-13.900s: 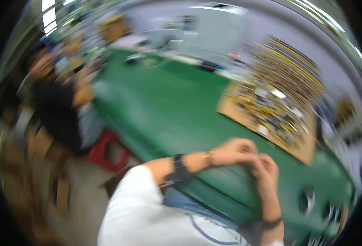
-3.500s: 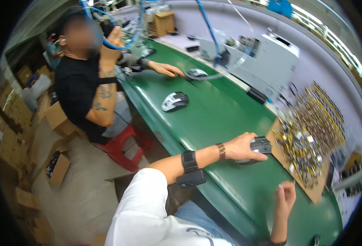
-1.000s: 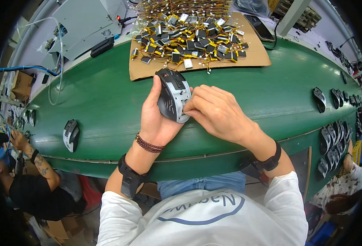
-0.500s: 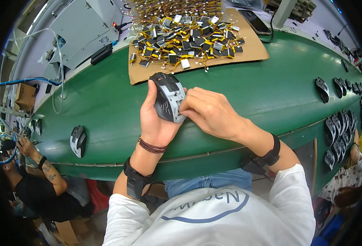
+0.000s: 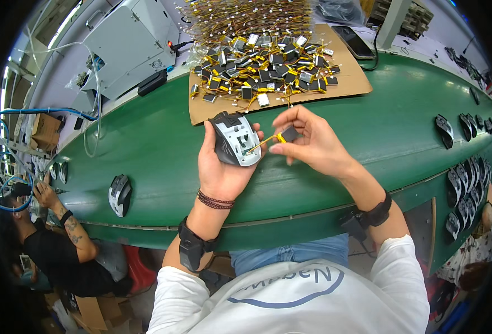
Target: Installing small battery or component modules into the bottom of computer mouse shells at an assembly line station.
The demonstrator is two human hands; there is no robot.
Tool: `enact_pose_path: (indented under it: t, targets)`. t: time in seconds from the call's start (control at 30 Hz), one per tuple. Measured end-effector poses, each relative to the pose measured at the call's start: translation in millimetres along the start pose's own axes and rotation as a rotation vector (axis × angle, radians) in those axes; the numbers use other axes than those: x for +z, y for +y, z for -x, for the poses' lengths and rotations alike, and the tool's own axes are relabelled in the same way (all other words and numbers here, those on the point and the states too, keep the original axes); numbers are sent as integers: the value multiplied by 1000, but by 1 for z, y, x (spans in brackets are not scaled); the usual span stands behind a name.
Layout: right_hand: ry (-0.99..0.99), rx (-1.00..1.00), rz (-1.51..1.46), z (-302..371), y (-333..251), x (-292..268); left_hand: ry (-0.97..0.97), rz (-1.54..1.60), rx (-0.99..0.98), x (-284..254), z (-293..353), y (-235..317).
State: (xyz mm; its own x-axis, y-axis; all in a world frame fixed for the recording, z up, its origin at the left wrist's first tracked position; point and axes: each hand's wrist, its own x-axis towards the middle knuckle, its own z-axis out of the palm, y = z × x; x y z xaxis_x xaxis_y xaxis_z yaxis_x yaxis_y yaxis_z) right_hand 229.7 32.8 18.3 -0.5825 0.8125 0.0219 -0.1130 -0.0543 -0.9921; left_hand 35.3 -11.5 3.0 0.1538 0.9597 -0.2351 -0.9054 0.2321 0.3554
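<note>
Head view: left grip is closed around an upturned mouse shell, cradling it above the green surface. At its 3 o'clock, right grip pinches a small black battery, yellow wires trailing to the shell. A cardboard sheet of batteries lies at 12 o'clock.

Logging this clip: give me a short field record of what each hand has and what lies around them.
left hand: holds mouse shell, underside up
right hand: fingers pinch small battery, its yellow wires running to the shell
surface: green belt
behind hands: cardboard sheet piled with batteries
left on belt: another mouse
right edge: row of mice
</note>
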Motion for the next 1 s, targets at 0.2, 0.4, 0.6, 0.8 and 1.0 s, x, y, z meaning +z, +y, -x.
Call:
enact_pose_path:
  t: [0.2,0.4,0.6,0.8,1.0]
  targets:
    - [245,-41,-126,-8,19,11,-23,-35,33,-1,-1,-10]
    - [220,131,-469,-7,18,9,-85,-154,93,-2,-6,-20]
    - [101,-2,-286,-3,22,16,-72,-46,85,-7,-7,-17]
    - [257,-742,934,4,22,20,73,36,84,-4,-3,-10]
    - [222,-775,1178,11,22,32,14,-56,191,-8,-2,-16]
